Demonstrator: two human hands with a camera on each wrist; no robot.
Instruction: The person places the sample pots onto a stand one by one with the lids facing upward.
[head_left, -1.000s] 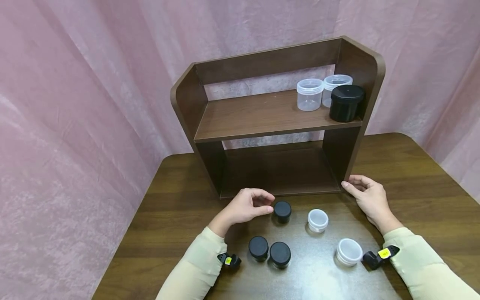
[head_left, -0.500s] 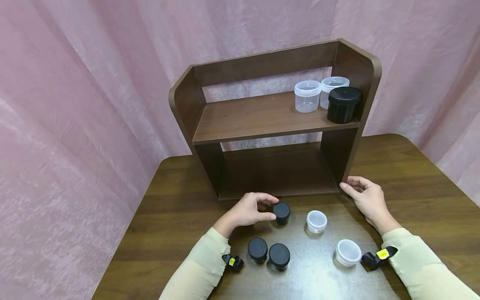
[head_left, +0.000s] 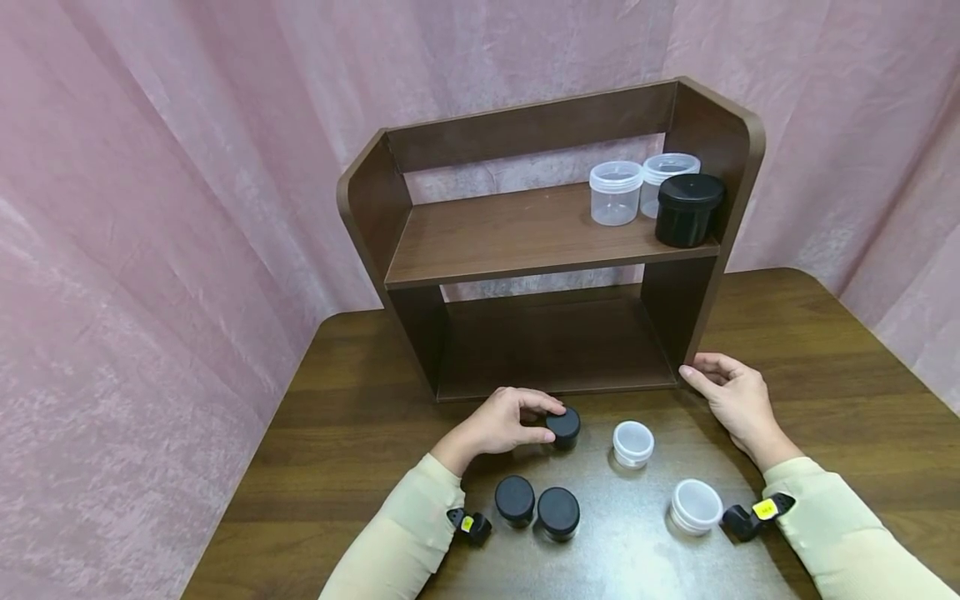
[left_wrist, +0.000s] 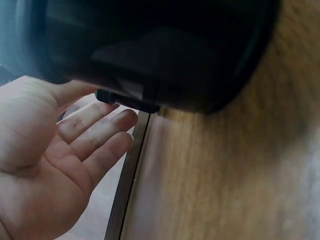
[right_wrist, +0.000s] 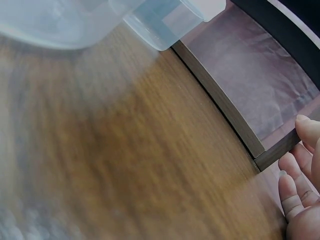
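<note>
Pinching black-lidded jar (head_left: pixel 567 427), left fingers (head_left: pixel 538 400); shelf (head_left: pixel 517 237), right fingers (head_left: pixel 701 382).

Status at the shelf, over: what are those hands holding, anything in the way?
Left hand pinches small black-lidded jar nearest shelf. Right hand grips shelf's lower right corner. No jar in between; nearest pale jar stands apart.
</note>
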